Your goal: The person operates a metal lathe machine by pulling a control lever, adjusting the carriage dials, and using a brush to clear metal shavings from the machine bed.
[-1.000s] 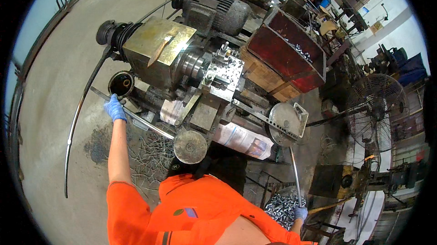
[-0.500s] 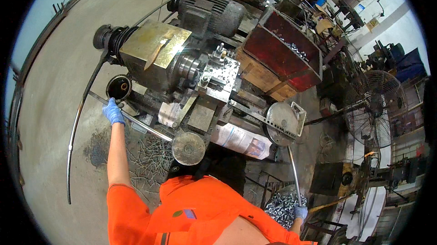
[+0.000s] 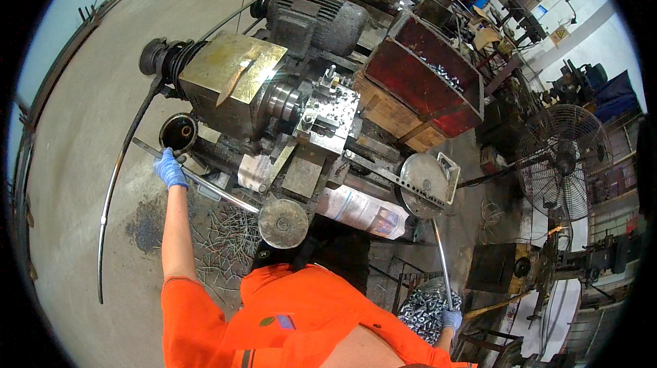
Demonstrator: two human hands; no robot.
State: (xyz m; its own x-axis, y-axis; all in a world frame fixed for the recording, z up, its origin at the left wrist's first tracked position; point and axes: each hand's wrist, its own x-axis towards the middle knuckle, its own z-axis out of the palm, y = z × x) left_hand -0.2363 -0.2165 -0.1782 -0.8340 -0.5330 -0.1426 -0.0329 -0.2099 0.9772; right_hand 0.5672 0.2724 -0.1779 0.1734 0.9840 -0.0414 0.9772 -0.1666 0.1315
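Observation:
A blue-gloved left hand [image 3: 170, 168] of mine is closed round a long metal lever [image 3: 222, 190], which slants down to a round handwheel [image 3: 283, 223] on the front of a small lathe. Just beyond that hand is a dark, oily round cup [image 3: 179, 133]. Far to the lower right, my right hand [image 3: 451, 319], also gloved, wraps the lower end of a shiny lever [image 3: 442, 256] that hangs from a round metal disc [image 3: 423, 182]. Between them sit the lathe's chuck [image 3: 283, 100] and its tool post [image 3: 330, 116], strewn with dark chips.
A red bin [image 3: 428, 84] with metal parts stands on a wooden crate behind the tool post. Beside my right hand is a basket of shiny metal pieces [image 3: 421, 313]. Metal shavings [image 3: 229, 241] litter the floor. A caged fan [image 3: 564, 163] stands right; a long rod [image 3: 109, 207] hangs left.
The lower end of the long hanging rod at the left has swung slightly left. Both hands keep their places on the levers.

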